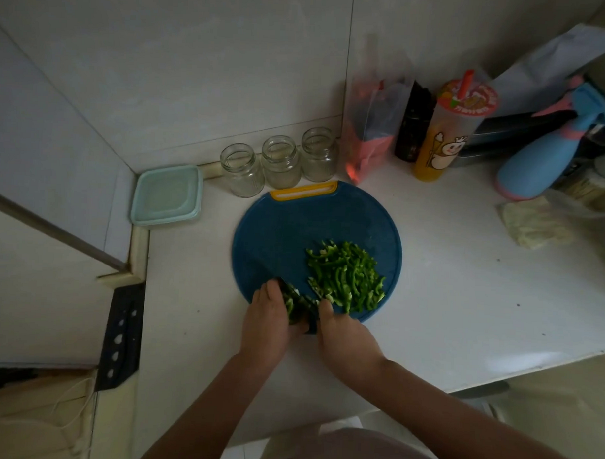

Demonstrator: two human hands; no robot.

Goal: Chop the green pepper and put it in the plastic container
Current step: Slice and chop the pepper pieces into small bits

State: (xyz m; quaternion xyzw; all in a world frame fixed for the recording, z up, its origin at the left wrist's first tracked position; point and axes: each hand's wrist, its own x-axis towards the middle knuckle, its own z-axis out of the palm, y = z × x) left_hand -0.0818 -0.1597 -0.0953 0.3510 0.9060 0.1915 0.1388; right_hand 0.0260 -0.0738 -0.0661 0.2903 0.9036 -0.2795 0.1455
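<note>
- I see a round blue cutting board (294, 229) at frame centre on a white counter (446, 296), its yellow handle slot pointing to the top of the frame.
- The chopped green pepper (347, 275) lies in a loose pile of thin strips on the right half of the board.
- A smaller clump of pepper bits (290, 304) sits at the board's lower edge, between the two hands, against a dark knife (308, 310).
- The left hand (267, 320) is at the board's lower left rim, fingers fairly straight and together, pressed against that clump and the blade.
- The right hand (345, 337) is just right of the blade. The thumb points up beside it and the other fingers are curled under, gripping the knife, though I cannot see the handle.
- The plastic container (166, 199), mint green and square with its lid on, stands at the upper left of the board, near it but apart, with no pepper in it.
- Three glass jars (281, 161) stand in a row above the board.
- In the upper right I see a plastic bag (369, 128), a drink cup (448, 131) with a straw and a blue spray bottle (543, 155).
</note>
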